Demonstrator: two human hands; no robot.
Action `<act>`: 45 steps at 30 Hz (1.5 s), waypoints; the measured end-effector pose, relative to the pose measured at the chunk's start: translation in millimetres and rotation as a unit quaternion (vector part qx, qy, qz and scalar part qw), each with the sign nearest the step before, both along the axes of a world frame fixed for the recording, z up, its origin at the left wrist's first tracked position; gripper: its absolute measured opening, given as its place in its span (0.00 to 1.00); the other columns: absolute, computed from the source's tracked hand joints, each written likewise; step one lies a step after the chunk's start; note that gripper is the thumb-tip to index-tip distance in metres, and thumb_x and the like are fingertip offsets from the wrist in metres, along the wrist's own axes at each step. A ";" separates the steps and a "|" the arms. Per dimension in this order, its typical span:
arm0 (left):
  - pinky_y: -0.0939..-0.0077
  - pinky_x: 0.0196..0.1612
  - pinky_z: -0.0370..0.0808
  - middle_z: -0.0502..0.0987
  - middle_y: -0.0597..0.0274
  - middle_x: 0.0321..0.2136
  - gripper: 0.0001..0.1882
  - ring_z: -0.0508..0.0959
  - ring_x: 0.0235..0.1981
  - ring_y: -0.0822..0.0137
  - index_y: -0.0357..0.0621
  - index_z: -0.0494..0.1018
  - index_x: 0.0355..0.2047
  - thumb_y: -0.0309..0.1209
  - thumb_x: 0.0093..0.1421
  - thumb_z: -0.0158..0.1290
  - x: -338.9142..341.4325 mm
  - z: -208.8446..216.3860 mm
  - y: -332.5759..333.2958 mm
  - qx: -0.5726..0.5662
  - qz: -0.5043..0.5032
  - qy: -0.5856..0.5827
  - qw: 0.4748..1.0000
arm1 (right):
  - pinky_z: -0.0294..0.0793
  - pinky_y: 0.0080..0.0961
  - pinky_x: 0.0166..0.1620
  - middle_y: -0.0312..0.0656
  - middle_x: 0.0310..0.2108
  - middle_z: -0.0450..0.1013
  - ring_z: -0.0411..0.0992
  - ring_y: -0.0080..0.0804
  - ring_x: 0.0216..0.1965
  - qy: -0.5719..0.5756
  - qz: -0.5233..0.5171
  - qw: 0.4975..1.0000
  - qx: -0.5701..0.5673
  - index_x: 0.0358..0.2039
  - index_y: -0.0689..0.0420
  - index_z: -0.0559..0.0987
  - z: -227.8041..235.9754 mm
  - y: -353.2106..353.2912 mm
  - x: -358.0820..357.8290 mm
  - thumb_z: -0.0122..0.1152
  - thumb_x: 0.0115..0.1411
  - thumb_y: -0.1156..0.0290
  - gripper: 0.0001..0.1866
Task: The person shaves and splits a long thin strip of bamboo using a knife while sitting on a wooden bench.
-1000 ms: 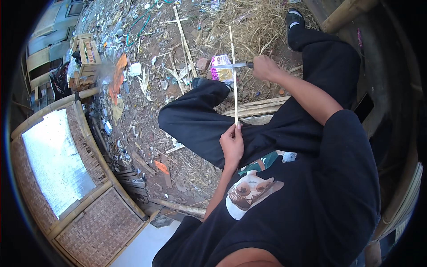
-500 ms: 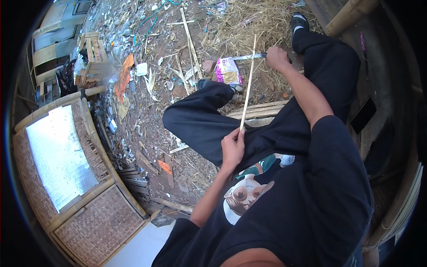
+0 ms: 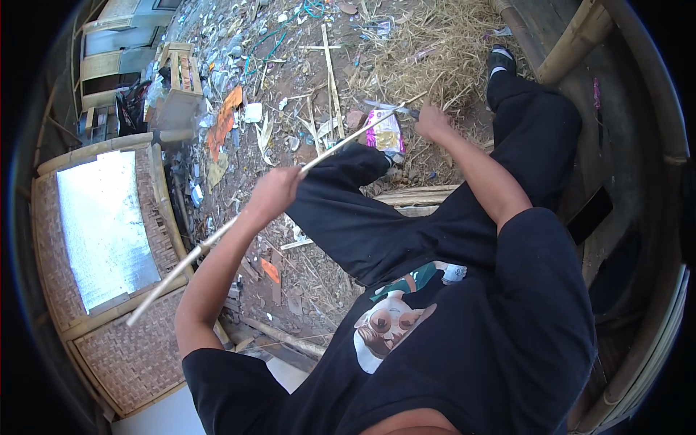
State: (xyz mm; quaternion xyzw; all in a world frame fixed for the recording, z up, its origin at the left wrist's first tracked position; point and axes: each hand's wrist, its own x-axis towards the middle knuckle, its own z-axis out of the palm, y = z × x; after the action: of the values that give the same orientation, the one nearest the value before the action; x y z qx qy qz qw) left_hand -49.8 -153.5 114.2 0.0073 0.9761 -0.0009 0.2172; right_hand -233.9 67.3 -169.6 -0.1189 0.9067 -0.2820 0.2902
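A long, thin bamboo strip [image 3: 341, 145] slants across the view, from low on the left to the upper middle. My left hand [image 3: 277, 191] is closed around it partway along, with a length of it trailing back past my forearm. In my right hand [image 3: 435, 123], held out over my legs, is a knife; its blade [image 3: 380, 105] points left. Near its far tip the strip crosses the blade, but I cannot tell whether they touch. The knife's handle is mostly hidden by my fingers.
Split bamboo pieces [image 3: 417, 197] lie between my legs. A pink and white packet [image 3: 385, 133] rests beyond my left knee, near dry straw [image 3: 428, 47]. Thin crossed sticks [image 3: 330, 80] lie on littered ground. A woven bamboo panel [image 3: 138, 355] stands left; a dark phone [image 3: 589, 214] lies right.
My left hand has swung left and away from my lap with the strip, which has turned from nearly upright to slanting. The right hand with the knife has shifted slightly left and nearer.
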 end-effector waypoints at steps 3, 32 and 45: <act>0.59 0.26 0.72 0.75 0.54 0.21 0.08 0.77 0.23 0.53 0.42 0.70 0.32 0.32 0.62 0.44 -39.6 34.4 5.6 -0.151 -0.074 -0.014 0.986 | 0.69 0.46 0.49 0.61 0.40 0.72 0.71 0.57 0.45 -0.021 -0.029 0.999 -0.019 0.61 0.64 0.48 16.7 -0.1 -6.8 0.58 0.52 0.64 0.41; 0.57 0.43 0.78 0.70 0.43 0.35 0.37 0.79 0.32 0.51 0.37 0.59 0.44 0.64 0.61 0.31 -74.8 195.8 91.4 0.283 0.056 0.731 0.619 | 0.73 0.39 0.35 0.53 0.27 0.75 0.74 0.51 0.31 0.162 0.020 0.925 -0.344 0.40 0.54 0.79 127.6 -17.2 27.2 0.60 0.56 0.64 0.12; 0.80 0.11 0.46 0.48 0.72 0.08 0.29 0.47 0.07 0.77 0.48 0.59 0.16 0.57 0.64 0.37 -123.1 75.7 71.0 0.623 0.138 0.592 0.493 | 0.73 0.40 0.43 0.50 0.35 0.76 0.74 0.50 0.39 0.065 0.030 0.979 -0.191 0.48 0.49 0.75 73.1 2.2 10.2 0.57 0.58 0.65 0.16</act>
State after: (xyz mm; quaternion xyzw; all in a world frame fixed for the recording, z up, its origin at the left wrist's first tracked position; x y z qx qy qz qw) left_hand -172.9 -82.5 189.9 0.0034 0.6111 0.6331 -0.4752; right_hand -223.7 69.4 -96.5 -0.2175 0.8490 -0.4329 0.2110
